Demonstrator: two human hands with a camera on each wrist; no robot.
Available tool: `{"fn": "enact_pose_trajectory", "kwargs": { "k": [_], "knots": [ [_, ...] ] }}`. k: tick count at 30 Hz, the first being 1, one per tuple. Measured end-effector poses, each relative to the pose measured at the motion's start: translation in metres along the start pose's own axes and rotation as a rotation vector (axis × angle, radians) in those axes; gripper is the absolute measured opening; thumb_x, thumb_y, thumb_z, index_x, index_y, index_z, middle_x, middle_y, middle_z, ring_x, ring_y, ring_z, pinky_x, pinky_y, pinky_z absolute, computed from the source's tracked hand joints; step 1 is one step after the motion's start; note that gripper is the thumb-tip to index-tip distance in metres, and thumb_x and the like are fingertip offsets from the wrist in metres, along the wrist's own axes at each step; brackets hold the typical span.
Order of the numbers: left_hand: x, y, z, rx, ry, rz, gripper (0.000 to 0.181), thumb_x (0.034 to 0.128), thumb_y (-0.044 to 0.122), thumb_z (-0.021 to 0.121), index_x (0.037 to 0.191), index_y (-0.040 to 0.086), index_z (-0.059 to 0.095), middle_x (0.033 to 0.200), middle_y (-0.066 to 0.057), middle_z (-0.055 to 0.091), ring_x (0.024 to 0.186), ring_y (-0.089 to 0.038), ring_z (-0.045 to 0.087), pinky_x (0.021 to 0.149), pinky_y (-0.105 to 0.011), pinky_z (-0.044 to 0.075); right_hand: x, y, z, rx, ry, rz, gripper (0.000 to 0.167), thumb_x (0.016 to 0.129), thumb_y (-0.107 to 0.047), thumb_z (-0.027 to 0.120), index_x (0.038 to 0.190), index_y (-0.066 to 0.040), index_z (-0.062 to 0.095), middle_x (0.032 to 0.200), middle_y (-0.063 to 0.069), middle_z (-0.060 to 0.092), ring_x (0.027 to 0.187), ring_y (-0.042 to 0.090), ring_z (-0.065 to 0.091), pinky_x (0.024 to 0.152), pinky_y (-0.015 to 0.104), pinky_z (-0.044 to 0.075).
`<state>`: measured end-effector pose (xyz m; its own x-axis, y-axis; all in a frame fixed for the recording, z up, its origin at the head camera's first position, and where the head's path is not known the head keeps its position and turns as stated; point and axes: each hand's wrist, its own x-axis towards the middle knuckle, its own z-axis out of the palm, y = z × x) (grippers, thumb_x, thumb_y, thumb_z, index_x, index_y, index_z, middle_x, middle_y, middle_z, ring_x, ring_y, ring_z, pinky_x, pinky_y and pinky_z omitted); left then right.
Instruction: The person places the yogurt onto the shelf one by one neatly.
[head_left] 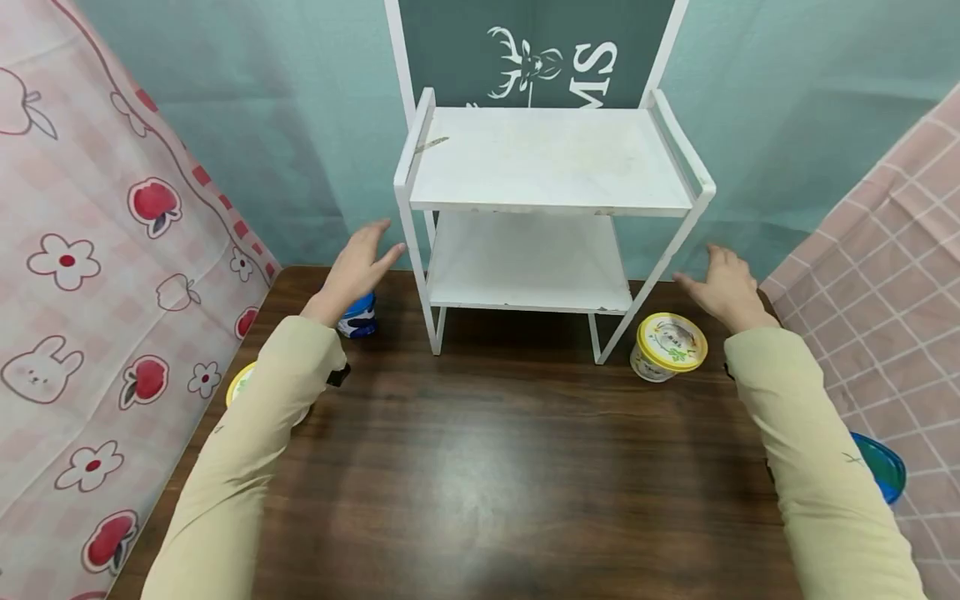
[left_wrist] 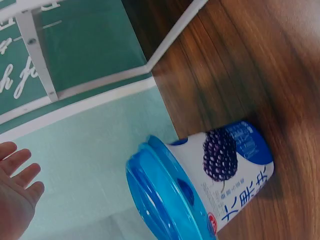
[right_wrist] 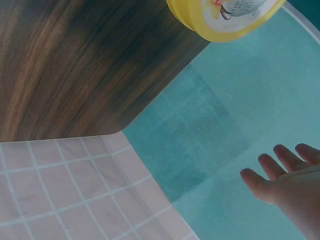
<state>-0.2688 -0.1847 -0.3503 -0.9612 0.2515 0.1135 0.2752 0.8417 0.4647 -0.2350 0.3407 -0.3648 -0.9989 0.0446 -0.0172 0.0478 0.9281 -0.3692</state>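
A white two-tier shelf rack [head_left: 547, 158] stands on the dark wooden table, between both hands. Beside its left frame my left hand [head_left: 358, 268] hovers with fingers spread, touching nothing. Under that hand is a yogurt tub with a blue lid [left_wrist: 162, 192]; its white side carries a blackberry picture. On the rack's other side my right hand [head_left: 723, 287] is held in the air, fingers extended and nothing in them. Just left of it, a yellow-lidded tub [head_left: 670, 343] sits by the rack's right leg. The right wrist view shows only part of this yellow lid [right_wrist: 237, 32].
Another yellow-lidded tub [head_left: 240, 382] is mostly hidden under the left forearm. A blue-green container [head_left: 879, 468] shows partly behind the right sleeve. Patterned cloths [head_left: 67, 333] hang at both sides. A dark green board [head_left: 457, 58] with a deer print stands behind the rack.
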Motion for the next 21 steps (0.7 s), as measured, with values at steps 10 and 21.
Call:
{"fn": "enact_pose_trajectory", "kwargs": {
  "k": [10,21],
  "knots": [
    [-0.013,0.012,-0.003,-0.175,0.034,0.029,0.064,0.0944,0.049,0.036,0.140,0.004,0.032,0.141,-0.015,0.035,0.131,-0.029,0.030,0.105,-0.046,0.025,-0.010,-0.005,-0.008,0.067,-0.002,-0.019,0.080,0.092,-0.044,0.041,0.139,0.013,0.010,0.134,0.039,0.021,0.121,0.055,0.021,0.094,0.065,0.022],
    [-0.032,0.023,-0.006,-0.386,0.115,0.105,0.048,0.0967,0.036,0.040,0.131,0.003,0.045,0.130,-0.015,0.048,0.120,-0.028,0.044,0.099,-0.045,0.034,-0.025,0.000,-0.007,0.136,0.041,-0.028,0.077,0.092,-0.043,0.043,0.138,0.013,0.017,0.131,0.038,0.028,0.116,0.054,0.030,0.092,0.063,0.026]
  ]
}}
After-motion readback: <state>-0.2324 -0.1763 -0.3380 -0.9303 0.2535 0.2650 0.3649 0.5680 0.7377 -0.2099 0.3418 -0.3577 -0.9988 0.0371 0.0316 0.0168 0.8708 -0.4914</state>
